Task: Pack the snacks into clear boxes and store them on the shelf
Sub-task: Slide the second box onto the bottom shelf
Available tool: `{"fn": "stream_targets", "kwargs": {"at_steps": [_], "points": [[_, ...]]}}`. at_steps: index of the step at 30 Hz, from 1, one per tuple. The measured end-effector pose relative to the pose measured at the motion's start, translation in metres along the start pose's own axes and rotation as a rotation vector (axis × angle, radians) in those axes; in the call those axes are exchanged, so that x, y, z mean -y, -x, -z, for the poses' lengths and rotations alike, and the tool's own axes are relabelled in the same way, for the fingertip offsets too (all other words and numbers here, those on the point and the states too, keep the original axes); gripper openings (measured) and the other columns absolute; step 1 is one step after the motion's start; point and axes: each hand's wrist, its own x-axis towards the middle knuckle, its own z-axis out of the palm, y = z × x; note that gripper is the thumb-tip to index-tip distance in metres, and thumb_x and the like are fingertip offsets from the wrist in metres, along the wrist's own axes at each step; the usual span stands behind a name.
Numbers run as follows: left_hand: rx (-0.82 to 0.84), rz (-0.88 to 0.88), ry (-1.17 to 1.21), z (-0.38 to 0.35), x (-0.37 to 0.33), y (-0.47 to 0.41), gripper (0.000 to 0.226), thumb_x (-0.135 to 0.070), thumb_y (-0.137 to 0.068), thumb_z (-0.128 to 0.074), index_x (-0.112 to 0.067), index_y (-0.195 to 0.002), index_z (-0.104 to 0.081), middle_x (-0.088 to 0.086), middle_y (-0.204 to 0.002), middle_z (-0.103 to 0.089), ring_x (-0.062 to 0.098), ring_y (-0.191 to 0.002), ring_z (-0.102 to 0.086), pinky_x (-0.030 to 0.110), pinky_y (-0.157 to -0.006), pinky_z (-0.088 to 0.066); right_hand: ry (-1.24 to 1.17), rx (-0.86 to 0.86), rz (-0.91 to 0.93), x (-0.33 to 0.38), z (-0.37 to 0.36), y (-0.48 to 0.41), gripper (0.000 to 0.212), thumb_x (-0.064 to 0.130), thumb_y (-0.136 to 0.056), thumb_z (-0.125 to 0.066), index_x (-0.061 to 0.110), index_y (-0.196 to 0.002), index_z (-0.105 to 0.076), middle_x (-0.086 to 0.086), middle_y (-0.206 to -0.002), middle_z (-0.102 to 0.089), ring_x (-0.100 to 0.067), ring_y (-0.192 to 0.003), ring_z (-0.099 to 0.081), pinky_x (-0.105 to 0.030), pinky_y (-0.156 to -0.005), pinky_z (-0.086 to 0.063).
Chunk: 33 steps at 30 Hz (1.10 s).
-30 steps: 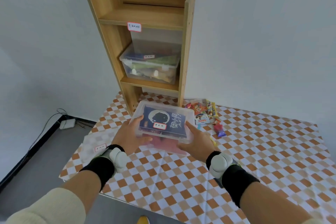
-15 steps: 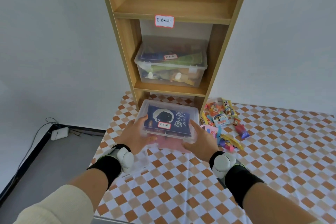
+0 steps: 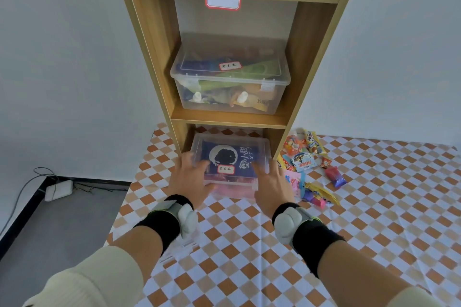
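A clear lidded box [image 3: 230, 157] with a dark blue snack pack inside sits at the mouth of the wooden shelf's [image 3: 311, 57] bottom bay, its far end under the middle board. My left hand [image 3: 190, 180] grips its near left corner and my right hand [image 3: 270, 184] its near right corner. A second clear box [image 3: 229, 80], full of snacks, stands on the middle shelf. Loose snack packets [image 3: 309, 164] lie on the checked cloth to the right of the shelf.
The shelf stands at the back of a table covered with an orange and white checked cloth [image 3: 374, 207]. A labelled clear lid or tray [image 3: 179, 249] lies under my left wrist. On the grey floor to the left lie a white adapter [image 3: 58, 189] and cables.
Both hands have carried the box forward and down from above the table into the shelf's bottom opening. The view has moved closer to the shelf.
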Motion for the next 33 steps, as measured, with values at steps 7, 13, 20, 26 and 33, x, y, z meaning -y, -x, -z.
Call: {"fn": "stream_targets", "kwargs": {"at_steps": [7, 13, 20, 26, 33], "points": [[0.056, -0.202, -0.137, -0.039, 0.002, -0.001, 0.07, -0.025, -0.094, -0.059, -0.038, -0.154, -0.026, 0.007, -0.164, -0.017, 0.034, -0.151, -0.014, 0.046, -0.122, -0.017, 0.14, 0.031, 0.126, 0.011, -0.04, 0.0, 0.077, 0.036, -0.096, -0.059, 0.036, -0.156, -0.01, -0.009, -0.165, -0.003, -0.038, -0.152, -0.001, -0.062, -0.117, -0.014], [0.033, -0.2, -0.144, -0.043, 0.004, -0.029, 0.07, -0.024, -0.097, -0.056, -0.037, -0.155, -0.02, 0.008, -0.166, -0.009, 0.037, -0.152, -0.006, 0.048, -0.124, -0.013, 0.206, -0.042, 0.157, 0.011, -0.039, -0.034, 0.079, 0.021, -0.095, -0.058, 0.032, -0.157, -0.011, -0.015, -0.164, -0.01, -0.04, -0.152, -0.004, -0.061, -0.121, -0.007], [-0.029, -0.221, -0.13, -0.049, 0.008, -0.074, 0.072, -0.016, -0.089, -0.064, -0.034, -0.152, -0.034, 0.012, -0.162, -0.023, 0.041, -0.148, -0.019, 0.053, -0.121, -0.018, 0.195, -0.094, 0.158, 0.009, -0.038, -0.078, 0.076, 0.017, -0.092, -0.06, 0.031, -0.154, -0.02, -0.015, -0.159, -0.02, -0.04, -0.149, -0.015, -0.056, -0.117, -0.025], [-0.017, -0.231, -0.113, -0.05, 0.013, -0.088, 0.066, -0.021, -0.09, -0.065, -0.031, -0.149, -0.039, 0.013, -0.16, -0.027, 0.041, -0.147, -0.022, 0.053, -0.12, -0.022, 0.197, -0.061, 0.13, 0.012, -0.037, -0.09, 0.073, 0.016, -0.093, -0.055, 0.032, -0.155, -0.02, -0.014, -0.16, -0.017, -0.04, -0.149, -0.012, -0.056, -0.117, -0.025], [-0.04, -0.179, 0.112, -0.019, 0.023, -0.04, 0.039, -0.028, -0.094, -0.059, -0.022, -0.132, -0.055, 0.009, -0.138, -0.053, 0.032, -0.128, -0.049, 0.045, -0.1, -0.047, 0.099, -0.088, 0.162, 0.026, -0.033, -0.06, 0.071, 0.036, -0.095, -0.056, 0.03, -0.156, -0.021, -0.02, -0.164, -0.008, -0.043, -0.151, -0.007, -0.059, -0.121, -0.014]]}}
